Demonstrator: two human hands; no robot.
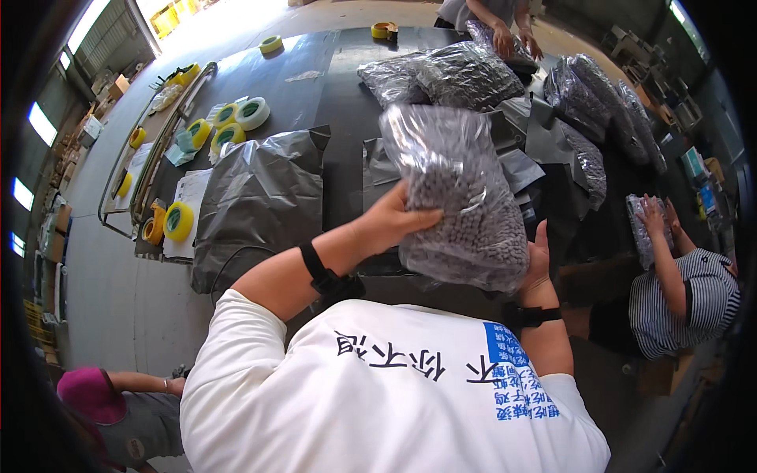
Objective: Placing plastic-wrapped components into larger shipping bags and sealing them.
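Bare tabletop (341, 181) strip left of wrapped bundle (459, 193)

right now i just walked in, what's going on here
The left hand grips a clear-wrapped grey knobbly bundle, while the right hand is at its lower right edge. A flat dark grey plastic bag lies to the left on the table, near tape rolls. More wrapped bundles lie at the far side. At right, a co-worker in a striped top handles another package.
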